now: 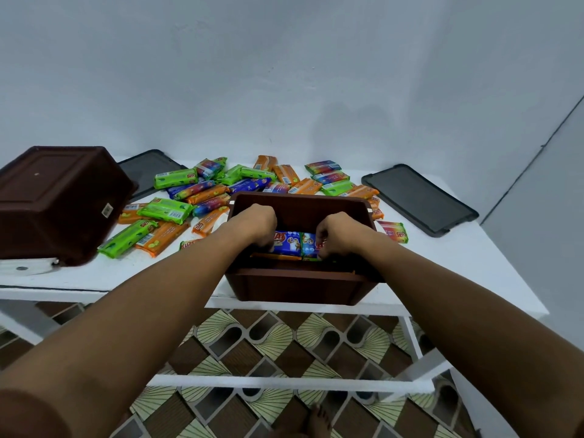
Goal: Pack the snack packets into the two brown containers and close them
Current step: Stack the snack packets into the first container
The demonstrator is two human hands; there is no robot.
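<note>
Inside the near container [300,286], packing is barely begun.
Two packets [289,243] are clutched by left grip [257,224] and right grip [339,233]; loose packets [221,188], the upturned container [57,200] and lids [420,199] are left.

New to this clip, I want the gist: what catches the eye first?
The left hand and right hand grip blue packets inside the open brown container at the front edge of the table. Behind it lies a bright heap of green and orange packets. A second container sits overturned at the far left.
</note>
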